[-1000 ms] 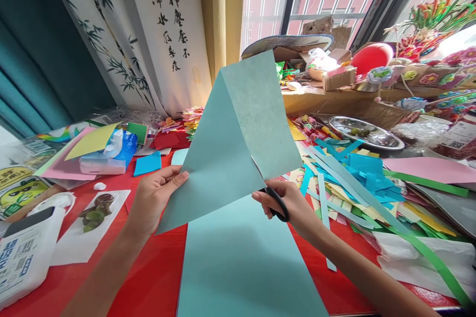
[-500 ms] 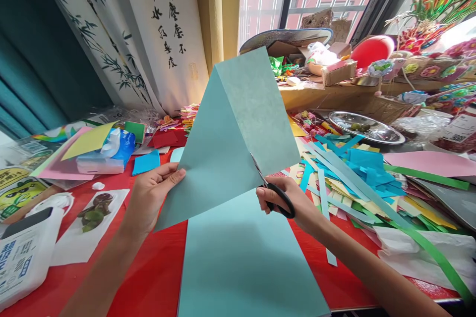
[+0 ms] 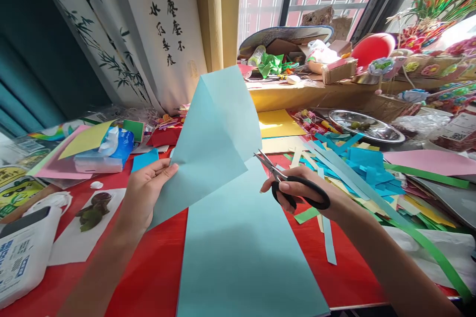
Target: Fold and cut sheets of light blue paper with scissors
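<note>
Clock hours run from the pale blue-green sheet (image 3: 203, 153), which is held raised near the centre of the view; it looks smooth and plain, its right part angling back behind the front part, whose lower corner points to four o'clock. At eight, the left hand (image 3: 152, 185) pinches its edge between thumb and fingers. Between three and four, the right hand (image 3: 303, 189) grips black-handled scissors (image 3: 278, 174), blades slightly parted, tips just beside the sheet. A similar-coloured sheet (image 3: 241, 257) lies between five and six on the red table (image 3: 156, 267), partly hidden by the raised one. Loose paper strips (image 3: 336, 169) heap past three, the right forearm (image 3: 386, 252) blocking some; a tissue pack (image 3: 106, 158) sits at nine
</note>
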The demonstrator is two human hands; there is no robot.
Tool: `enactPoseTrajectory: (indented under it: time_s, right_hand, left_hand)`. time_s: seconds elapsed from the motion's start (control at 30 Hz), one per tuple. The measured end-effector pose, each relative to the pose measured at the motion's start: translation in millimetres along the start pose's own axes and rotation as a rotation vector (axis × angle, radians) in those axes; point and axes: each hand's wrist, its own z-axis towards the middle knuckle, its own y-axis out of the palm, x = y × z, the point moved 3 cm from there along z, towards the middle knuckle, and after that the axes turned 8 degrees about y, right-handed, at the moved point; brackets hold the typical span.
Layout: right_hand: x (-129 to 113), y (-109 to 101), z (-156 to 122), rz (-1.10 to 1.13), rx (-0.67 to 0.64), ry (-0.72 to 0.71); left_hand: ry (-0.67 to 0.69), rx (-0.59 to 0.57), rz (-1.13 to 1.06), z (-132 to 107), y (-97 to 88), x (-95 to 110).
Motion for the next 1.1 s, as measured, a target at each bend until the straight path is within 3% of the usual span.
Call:
enactPoseTrajectory:
  time_s: [0.27, 0.7, 1.1]
  right_hand:
    - [10, 9, 12, -0.045, 0.040, 0.116]
    - [8, 16, 12, -0.025, 0.063, 0.062]
    - [9, 17, 11, -0.020, 0.111, 0.134]
  left_hand:
    - [-0.050, -0.040, -0.044, 0, 4.0, 2]
    - [-0.100, -0.100, -0.100, -3, 10.4, -3]
    - [-0.107, -0.146, -0.011, -5, 10.6, -9]
